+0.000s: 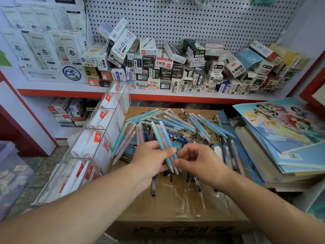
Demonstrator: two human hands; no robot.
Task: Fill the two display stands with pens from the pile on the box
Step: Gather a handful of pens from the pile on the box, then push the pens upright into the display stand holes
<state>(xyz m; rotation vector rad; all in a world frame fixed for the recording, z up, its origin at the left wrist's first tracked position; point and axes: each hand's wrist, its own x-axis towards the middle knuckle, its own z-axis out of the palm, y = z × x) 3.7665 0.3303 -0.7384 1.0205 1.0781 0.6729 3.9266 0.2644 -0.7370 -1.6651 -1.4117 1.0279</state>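
Pens point(177, 122) lie in a big messy pile on top of a brown cardboard box point(175, 205). They are blue, green, pink and purple, and they point every which way. The person's left hand point(151, 161) is curled round a small bunch point(164, 138) of about three pens and holds it just over the pile. The right hand point(198, 161) is right next to it with its fingers bent. Its thumb and first finger pinch the low end of the same bunch. Just left of the box stands a clear display stand point(121, 103), leaning back, with little rooms in it. White and red packs sit in those rooms. Behind the box, a shelf point(70, 92) with a red edge is full of small boxes point(175, 67), stacked against a wall of holes point(193, 20). On the right lies a stack of folders point(284, 127) with a cartoon picture on top.
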